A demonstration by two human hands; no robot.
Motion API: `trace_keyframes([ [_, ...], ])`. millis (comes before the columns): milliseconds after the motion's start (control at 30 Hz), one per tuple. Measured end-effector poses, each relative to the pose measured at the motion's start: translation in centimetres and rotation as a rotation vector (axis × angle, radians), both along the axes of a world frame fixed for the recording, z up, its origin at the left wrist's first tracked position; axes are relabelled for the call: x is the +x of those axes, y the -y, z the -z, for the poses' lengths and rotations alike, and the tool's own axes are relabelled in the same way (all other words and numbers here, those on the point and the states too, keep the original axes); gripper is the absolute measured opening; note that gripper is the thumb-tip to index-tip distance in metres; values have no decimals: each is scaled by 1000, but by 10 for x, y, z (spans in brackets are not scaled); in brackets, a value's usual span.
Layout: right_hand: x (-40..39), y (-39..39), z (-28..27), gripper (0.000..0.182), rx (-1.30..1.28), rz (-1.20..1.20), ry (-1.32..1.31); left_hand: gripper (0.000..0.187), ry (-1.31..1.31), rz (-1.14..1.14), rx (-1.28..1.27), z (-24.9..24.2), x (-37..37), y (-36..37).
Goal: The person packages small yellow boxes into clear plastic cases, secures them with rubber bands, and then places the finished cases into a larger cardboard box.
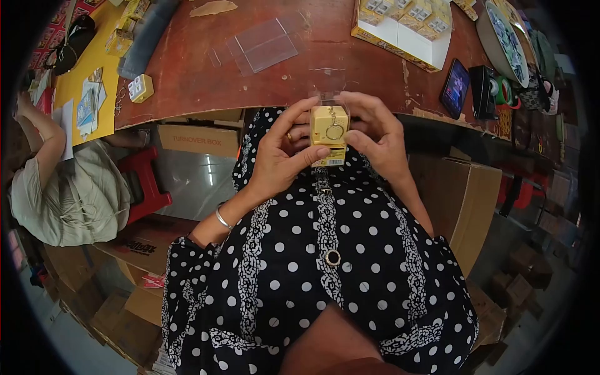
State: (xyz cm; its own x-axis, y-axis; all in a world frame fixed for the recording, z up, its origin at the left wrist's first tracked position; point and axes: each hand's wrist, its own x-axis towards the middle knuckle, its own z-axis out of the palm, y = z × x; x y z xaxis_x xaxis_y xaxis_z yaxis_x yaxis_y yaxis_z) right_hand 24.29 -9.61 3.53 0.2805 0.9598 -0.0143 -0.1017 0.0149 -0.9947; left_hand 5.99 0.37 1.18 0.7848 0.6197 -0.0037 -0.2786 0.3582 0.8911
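Between both hands, above my lap at the table's edge, is a small clear plastic box (pixel 329 102) with a yellow block keychain (pixel 322 117) inside it. The keychain's metal ring (pixel 334 132) faces me, and a printed yellow panel with a barcode (pixel 334 160) shows at the bottom. My left hand (pixel 284 147) grips the box's left side, thumb across the lower front. On the opposite side, my right hand (pixel 378 134) has its thumb against the box's edge and its fingers curled around the top.
A folded clear plastic sheet (pixel 265 47) lies on the red table (pixel 187 69). One loose yellow keychain (pixel 140 88) sits at left. At right are a display tray (pixel 406 50) of packed keychains, a phone (pixel 455 88) and a tape dispenser (pixel 487 90). Another person (pixel 69 187) sits at left.
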Motion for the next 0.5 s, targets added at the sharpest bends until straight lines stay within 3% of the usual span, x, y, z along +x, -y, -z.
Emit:
trace_keyframes([
  [133,-20,15,18,33,13,24,-60,58,-26,69,-7,13,-12,3],
  [233,-25,22,22,32,22,20,-2,29,-57,41,128,18,-18,1],
  [367,-28,22,18,28,56,8,116,26,34,32,174,15,-13,-4],
  [433,-30,19,23,23,181,37,73,21,113,-6,-63,12,-11,-2],
  [500,-35,17,14,22,168,59,55,20,78,13,-35,8,-13,-4],
])
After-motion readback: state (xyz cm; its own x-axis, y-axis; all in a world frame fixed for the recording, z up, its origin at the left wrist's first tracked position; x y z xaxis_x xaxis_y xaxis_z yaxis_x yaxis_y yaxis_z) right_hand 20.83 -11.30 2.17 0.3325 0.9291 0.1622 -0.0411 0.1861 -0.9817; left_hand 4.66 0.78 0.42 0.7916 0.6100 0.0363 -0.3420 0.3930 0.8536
